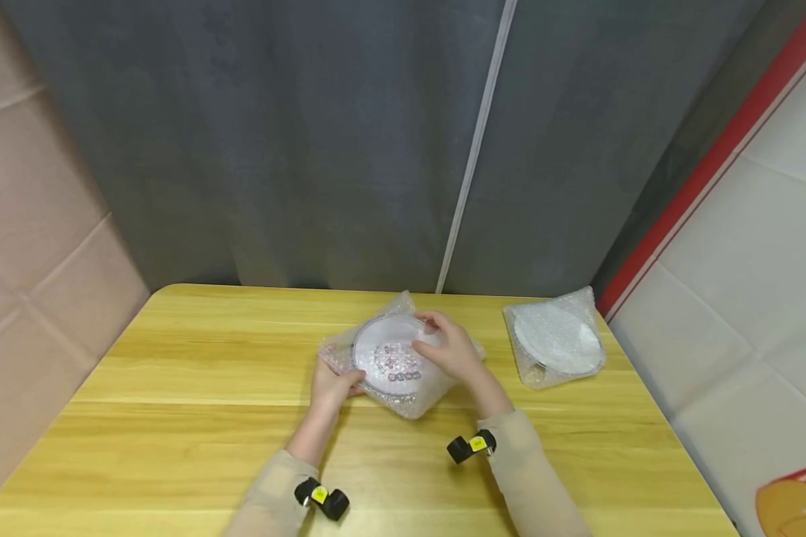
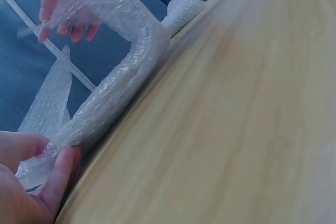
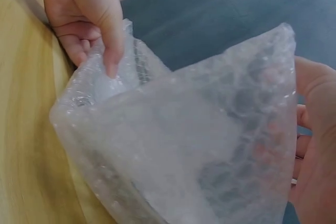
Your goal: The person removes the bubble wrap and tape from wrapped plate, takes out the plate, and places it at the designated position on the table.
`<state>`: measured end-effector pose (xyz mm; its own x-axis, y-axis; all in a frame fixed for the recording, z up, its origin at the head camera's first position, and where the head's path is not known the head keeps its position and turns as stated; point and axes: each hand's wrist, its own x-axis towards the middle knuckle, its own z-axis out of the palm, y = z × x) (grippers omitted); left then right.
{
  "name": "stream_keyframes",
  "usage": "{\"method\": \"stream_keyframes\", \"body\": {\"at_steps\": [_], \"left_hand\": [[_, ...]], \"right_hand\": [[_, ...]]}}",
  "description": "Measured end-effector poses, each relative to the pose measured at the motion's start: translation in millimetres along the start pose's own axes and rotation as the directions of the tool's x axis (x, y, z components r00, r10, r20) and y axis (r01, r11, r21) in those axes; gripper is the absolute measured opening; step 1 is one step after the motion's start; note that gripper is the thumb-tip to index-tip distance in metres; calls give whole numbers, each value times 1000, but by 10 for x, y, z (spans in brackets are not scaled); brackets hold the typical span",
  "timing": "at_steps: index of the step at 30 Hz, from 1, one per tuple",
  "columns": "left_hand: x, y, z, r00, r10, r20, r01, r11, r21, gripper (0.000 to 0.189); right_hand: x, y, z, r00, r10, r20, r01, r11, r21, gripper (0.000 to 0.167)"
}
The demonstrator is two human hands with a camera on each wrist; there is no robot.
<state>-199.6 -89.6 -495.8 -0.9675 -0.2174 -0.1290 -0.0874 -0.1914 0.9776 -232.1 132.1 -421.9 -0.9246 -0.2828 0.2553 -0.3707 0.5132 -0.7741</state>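
Observation:
In the head view, bubble wrap (image 1: 410,406) encloses a round white disc (image 1: 376,350) with small coloured printing and a grey rim. My left hand (image 1: 329,384) pinches the wrap's left edge between thumb and fingers, which the left wrist view shows closely. At the upper right of the bundle, my right hand (image 1: 450,350) curves its fingers around a raised flap of the wrap. Through the film (image 3: 236,114) in the right wrist view, parts of those fingers appear blurred. Whether the right thumb presses the film is hard to see.
A second bubble-wrapped round package (image 1: 557,335) lies at the wooden table's (image 1: 195,447) far right corner. Behind the table hangs a dark grey curtain (image 1: 275,149) with a pale strip. Panelled walls stand on both sides.

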Motion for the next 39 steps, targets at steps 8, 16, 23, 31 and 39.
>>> {"method": "stream_keyframes", "body": {"at_steps": [8,16,23,31,39], "left_hand": [[-16,10,5,1000,23,16,-23,999,49,76],[-26,42,-28,998,62,7,-62,995,76,92],[11,95,-146,993,96,-62,-83,980,180,101],[54,131,-240,989,123,-78,-105,974,203,55],[85,170,-270,989,91,-117,-75,989,128,14]], "right_hand": [[-142,71,-146,997,-79,-1,79,997,-1,56],[-308,178,-167,986,-163,35,164,985,-48,58],[-402,269,-125,983,-163,87,171,981,-92,60],[-475,350,-117,986,-71,148,89,988,-124,43],[-499,432,-114,979,71,193,-38,985,-166,44]]}}
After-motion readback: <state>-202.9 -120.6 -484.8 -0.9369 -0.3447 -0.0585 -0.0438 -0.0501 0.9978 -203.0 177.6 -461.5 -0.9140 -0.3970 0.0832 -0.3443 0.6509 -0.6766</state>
